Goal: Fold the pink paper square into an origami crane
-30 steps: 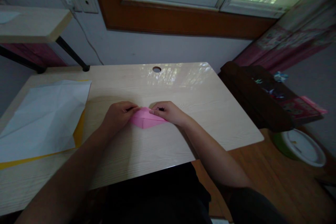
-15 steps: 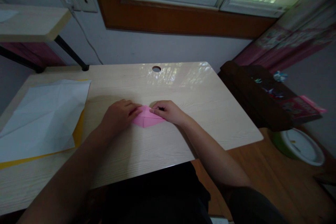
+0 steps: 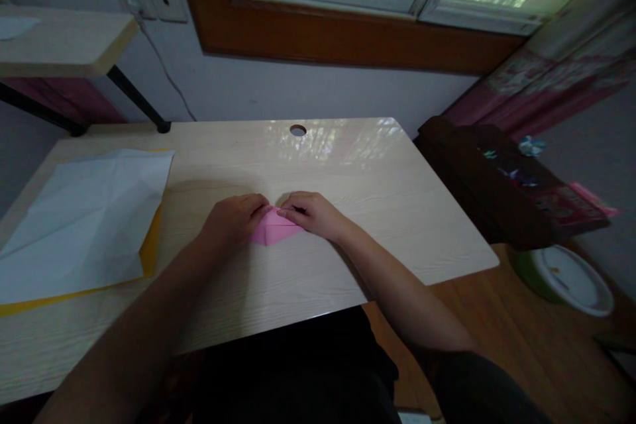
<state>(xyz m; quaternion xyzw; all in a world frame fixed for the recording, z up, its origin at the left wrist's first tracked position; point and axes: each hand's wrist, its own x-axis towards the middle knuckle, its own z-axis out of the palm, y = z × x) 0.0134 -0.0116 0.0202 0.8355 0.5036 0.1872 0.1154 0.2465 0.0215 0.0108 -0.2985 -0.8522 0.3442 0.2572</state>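
A small piece of folded pink paper (image 3: 272, 230) lies on the pale wood-grain desk (image 3: 387, 212), with a crease line running across it. My left hand (image 3: 237, 215) grips its left side, fingers bent over the upper left edge. On the upper right edge, the thumb and fingers of my right hand (image 3: 309, 213) pinch the same paper. The two hands' fingertips are close together at the top of the paper. Parts of its left and right ends are hidden under my hands.
White sheets (image 3: 84, 225) over yellow paper (image 3: 150, 248) lie at the desk's left. A raised shelf (image 3: 69, 40) with black legs stands at the back left. A cable hole (image 3: 298, 130) is near the back edge. Right of the desk are a dark brown cabinet (image 3: 477, 192) and a round bin (image 3: 571, 278).
Both hands have drawn closer together at the paper's top edge. My right hand has shifted slightly left, and less of the pink paper shows.
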